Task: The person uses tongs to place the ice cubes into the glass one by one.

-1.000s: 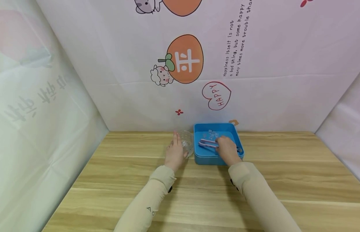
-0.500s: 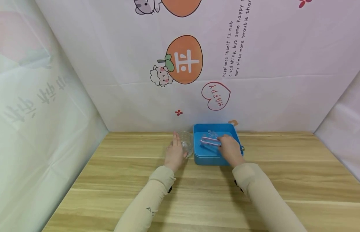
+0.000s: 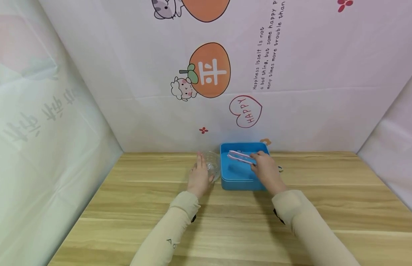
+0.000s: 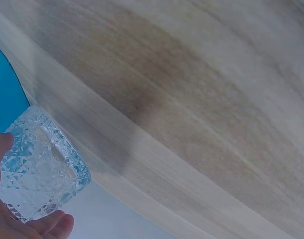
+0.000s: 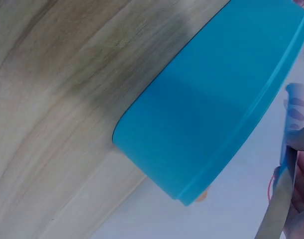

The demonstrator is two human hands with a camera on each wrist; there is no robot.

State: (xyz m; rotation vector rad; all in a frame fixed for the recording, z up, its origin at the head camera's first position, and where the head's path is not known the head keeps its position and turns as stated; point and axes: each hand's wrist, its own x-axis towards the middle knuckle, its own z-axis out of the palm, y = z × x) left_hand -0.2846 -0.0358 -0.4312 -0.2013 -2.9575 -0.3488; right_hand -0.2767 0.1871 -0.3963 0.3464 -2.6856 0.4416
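A clear cut-glass tumbler (image 3: 214,167) stands against the left side of a blue box (image 3: 244,184). My left hand (image 3: 198,177) holds it, thumb and fingers on opposite sides of the patterned wall, as the left wrist view shows. In my right hand (image 3: 266,170) is a pair of tongs (image 3: 241,160) with pinkish arms, its metal bend sticking out behind the hand. The tong tips hang over the box, apart from each other and pointing left. Whether anything sits between them cannot be made out. Small clear pieces (image 3: 239,151) in the box are mostly hidden behind the tongs.
Box and tumbler stand near the back of a wood-grain table (image 3: 226,232). Directly behind rises a white printed cloth (image 3: 159,122), and more cloth (image 3: 59,155) hangs along the left side and at the right.
My right hand has lifted the tongs from low inside the box and drawn slightly to the right. The left hand keeps its place at the tumbler.
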